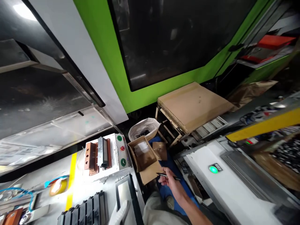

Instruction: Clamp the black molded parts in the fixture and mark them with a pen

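Observation:
My right hand [172, 181] is bare and reaches down toward an open cardboard box [146, 157] on the floor. Its fingers pinch a thin dark strip-like piece [168, 176] just right of the box's front flap. My left hand [120, 212] wears a white glove and rests at the bottom edge, on a black-framed rectangular part [127, 195] lying on the machine's white surface; its fingers are only partly seen. A row of similar black parts [86, 211] lies left of it.
A green machine with a dark window [168, 37] fills the back. A bag-lined bin [142, 128] stands behind the box. A cardboard-topped wooden stool [192, 104] is to the right, a white cabinet with a green lamp [213, 169] further right. Copper blocks [92, 157] and push buttons [122, 148] are left.

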Demonstrator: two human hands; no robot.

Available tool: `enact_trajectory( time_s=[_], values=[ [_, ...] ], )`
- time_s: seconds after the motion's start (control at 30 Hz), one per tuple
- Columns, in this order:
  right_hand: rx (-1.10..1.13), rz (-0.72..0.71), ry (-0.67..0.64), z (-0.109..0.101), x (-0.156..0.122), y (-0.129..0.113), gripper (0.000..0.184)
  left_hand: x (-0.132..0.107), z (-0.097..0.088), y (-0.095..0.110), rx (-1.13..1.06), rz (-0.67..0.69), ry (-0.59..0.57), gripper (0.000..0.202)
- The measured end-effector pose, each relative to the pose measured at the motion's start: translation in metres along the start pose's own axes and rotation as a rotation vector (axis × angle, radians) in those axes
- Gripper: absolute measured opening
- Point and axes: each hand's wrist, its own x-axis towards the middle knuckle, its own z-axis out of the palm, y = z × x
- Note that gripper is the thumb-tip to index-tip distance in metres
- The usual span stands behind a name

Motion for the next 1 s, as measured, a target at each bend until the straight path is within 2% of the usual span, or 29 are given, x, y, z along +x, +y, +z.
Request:
enact_trajectory(
  time_s=[0.07,0.17,0.27,0.37,0.53,0.7,0.83,1.0],
  values=[
    [0.066,-0.044,0.022,-0.014,-0.028,-0.010,0.059,-0.013,0.029,-0.007,0.059,0.100,0.003,0.076],
    [-0.058,-0.173,0.049,-0.030,-0.065,-0.032,0.052,-0.042,0.061,-0.004,0.220,0.199,-0.099,0.087],
    [-0.111,-0.227,0.042,-0.039,-0.095,-0.051,0.049,-0.079,0.082,0.003,0.300,0.239,-0.186,0.095],
    [-0.091,-0.298,0.069,-0.047,-0.118,-0.060,0.047,-0.115,0.095,0.006,0.301,0.247,-0.270,0.091],
    [-0.113,-0.385,0.103,-0.063,-0.147,-0.065,0.046,-0.158,0.105,0.001,0.293,0.254,-0.347,0.069],
    [-0.125,-0.452,0.112,-0.068,-0.165,-0.077,0.048,-0.190,0.107,-0.005,0.287,0.322,-0.448,0.062],
    [-0.178,-0.479,0.081,-0.066,-0.173,-0.076,0.046,-0.207,0.106,-0.007,0.298,0.359,-0.500,0.046],
    [-0.222,-0.485,0.108,-0.068,-0.175,-0.063,0.046,-0.219,0.105,-0.011,0.311,0.356,-0.534,0.039]
  ],
)
